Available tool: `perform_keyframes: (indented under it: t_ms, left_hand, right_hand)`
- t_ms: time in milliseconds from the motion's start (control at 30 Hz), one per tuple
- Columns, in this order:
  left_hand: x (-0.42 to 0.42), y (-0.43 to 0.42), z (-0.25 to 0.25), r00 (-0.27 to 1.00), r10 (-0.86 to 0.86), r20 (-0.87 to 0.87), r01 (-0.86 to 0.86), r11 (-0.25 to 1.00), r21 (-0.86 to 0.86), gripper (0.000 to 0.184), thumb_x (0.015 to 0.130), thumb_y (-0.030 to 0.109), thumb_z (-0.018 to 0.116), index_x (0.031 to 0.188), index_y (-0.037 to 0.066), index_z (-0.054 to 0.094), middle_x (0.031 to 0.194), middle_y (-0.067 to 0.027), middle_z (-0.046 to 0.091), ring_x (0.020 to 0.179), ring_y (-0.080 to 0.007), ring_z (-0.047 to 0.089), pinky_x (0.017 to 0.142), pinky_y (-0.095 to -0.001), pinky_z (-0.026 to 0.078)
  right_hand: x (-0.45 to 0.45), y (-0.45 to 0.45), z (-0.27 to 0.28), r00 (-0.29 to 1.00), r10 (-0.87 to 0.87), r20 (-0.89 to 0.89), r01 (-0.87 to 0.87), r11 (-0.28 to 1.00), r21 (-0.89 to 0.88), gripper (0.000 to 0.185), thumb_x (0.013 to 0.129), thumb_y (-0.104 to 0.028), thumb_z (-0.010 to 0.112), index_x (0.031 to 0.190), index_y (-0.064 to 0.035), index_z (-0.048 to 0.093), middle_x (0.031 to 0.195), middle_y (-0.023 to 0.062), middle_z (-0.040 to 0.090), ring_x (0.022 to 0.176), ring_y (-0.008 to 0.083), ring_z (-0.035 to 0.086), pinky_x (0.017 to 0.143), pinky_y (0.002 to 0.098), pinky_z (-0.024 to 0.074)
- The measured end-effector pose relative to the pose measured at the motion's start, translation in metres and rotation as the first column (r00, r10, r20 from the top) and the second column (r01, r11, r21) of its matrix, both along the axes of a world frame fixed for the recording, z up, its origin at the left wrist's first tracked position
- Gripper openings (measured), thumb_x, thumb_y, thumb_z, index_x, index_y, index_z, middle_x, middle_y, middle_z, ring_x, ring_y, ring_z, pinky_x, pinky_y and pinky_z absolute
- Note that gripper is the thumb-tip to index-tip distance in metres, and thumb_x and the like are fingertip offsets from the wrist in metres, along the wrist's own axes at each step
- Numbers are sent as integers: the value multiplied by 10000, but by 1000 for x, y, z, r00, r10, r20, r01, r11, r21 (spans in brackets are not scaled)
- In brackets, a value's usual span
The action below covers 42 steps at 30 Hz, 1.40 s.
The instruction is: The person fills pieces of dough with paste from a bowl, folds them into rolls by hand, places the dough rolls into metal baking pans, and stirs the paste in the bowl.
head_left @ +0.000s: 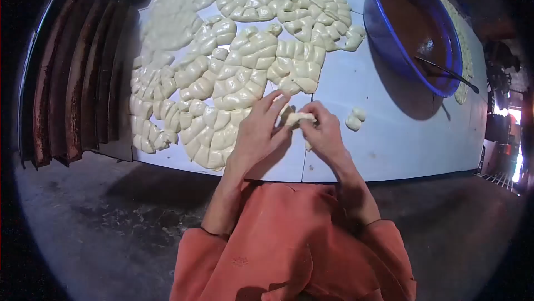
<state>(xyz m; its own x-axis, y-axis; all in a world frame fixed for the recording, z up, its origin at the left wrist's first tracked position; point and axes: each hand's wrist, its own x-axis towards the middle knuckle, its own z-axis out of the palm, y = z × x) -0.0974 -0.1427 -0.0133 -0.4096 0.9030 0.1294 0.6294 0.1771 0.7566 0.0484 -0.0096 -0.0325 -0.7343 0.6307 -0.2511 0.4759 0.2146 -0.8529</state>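
A small pale piece of dough point(300, 117) is stretched between my hands near the table's front edge. My right hand point(324, 134) pinches it between thumb and bent fingers. My left hand point(258, 128) holds the other end, with its thumb at the dough and part of its grip hidden. Just beyond and to the left lie many glossy, flattened dough pieces point(239, 81), pressed side by side into sheets. To the right of my right hand sits a little lump of dough point(355, 118).
A blue basin point(384, 39) of brown paste stands at the back right, with a dark-handled utensil point(448, 70) leaning in it. Rusty metal channels point(78, 78) line the left side. The white table point(389, 151) ends just before my body.
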Motion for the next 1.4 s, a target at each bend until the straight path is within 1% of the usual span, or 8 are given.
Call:
perform_keyframes:
  t_ms: [133, 167, 333, 533, 867, 1000, 1200, 1400]
  left_hand:
    - [-6, 13, 0, 996, -79, -44, 80, 996, 29, 755, 791, 182, 753, 1456, 64, 416, 1326, -156, 546, 1160, -359, 549, 956, -427, 484]
    - [-7, 16, -1, 991, -132, 31, 131, 991, 28, 803, 786, 185, 761, 1479, 49, 379, 1304, -165, 557, 1160, -356, 548, 960, -427, 477]
    - [-8, 26, -22, 968, -168, 187, 170, 985, 5, 906, 808, 188, 756, 1548, 33, 257, 994, -156, 660, 900, -358, 621, 810, -441, 467]
    - [-7, 23, -27, 976, -146, 162, 145, 989, 20, 799, 856, 182, 724, 1526, 38, 313, 884, -119, 675, 809, -325, 629, 774, -425, 446]
    - [9, 25, -29, 965, -116, -233, 140, 986, 90, 380, 784, 146, 729, 1154, 81, 671, 1211, -46, 631, 1197, -255, 519, 899, -431, 398]
    - [14, 23, -27, 939, -120, -322, 135, 991, 25, 296, 799, 149, 712, 1090, 94, 696, 1233, -39, 637, 1259, -248, 508, 925, -466, 383]
    - [18, 17, -40, 920, -143, -364, 127, 990, -67, 521, 832, 195, 713, 1327, 122, 570, 1398, -69, 565, 1366, -285, 451, 1121, -614, 253]
    - [25, 26, 3, 950, -149, -273, 134, 988, -75, 1004, 799, 513, 725, 1563, 81, 238, 1593, -210, 238, 1484, -366, 221, 1098, -731, 124]
  right_hand:
    - [-3, 8, 16, 999, 33, -34, -38, 987, -158, 264, 915, -164, 544, 1127, -25, 618, 1007, 188, 685, 907, 332, 674, 840, 410, 510]
    - [-2, 9, 6, 991, 75, -107, -88, 989, -122, 254, 971, -201, 493, 1077, -1, 609, 857, 54, 641, 763, 97, 569, 686, 272, 476]
    - [-1, 10, 10, 998, 42, -39, -51, 955, -291, 341, 945, -305, 611, 1102, -2, 623, 1001, 154, 658, 919, 212, 616, 834, 352, 482]
    - [-2, 8, 12, 986, 33, -161, -33, 999, 2, 292, 903, -219, 689, 1076, -4, 593, 1033, 176, 696, 957, 276, 683, 809, 366, 515]
    - [4, 4, 3, 994, 17, -107, -14, 1000, 27, 147, 868, -83, 656, 959, 33, 660, 755, 74, 649, 630, 99, 590, 558, 261, 478]
    - [9, 5, 24, 980, -178, -89, 105, 843, -528, 124, 816, -68, 682, 912, 7, 659, 671, 12, 590, 543, 84, 553, 498, 239, 448]
    - [46, 27, 55, 587, -587, -557, -143, 603, -785, 243, 813, -40, 645, 1041, 43, 623, 917, 111, 651, 728, 135, 611, 604, 250, 501]
    - [37, 36, 66, 733, -598, -323, 160, 613, -774, 409, 896, -38, 644, 1288, 30, 545, 1232, 175, 628, 1087, 284, 663, 850, 332, 601]
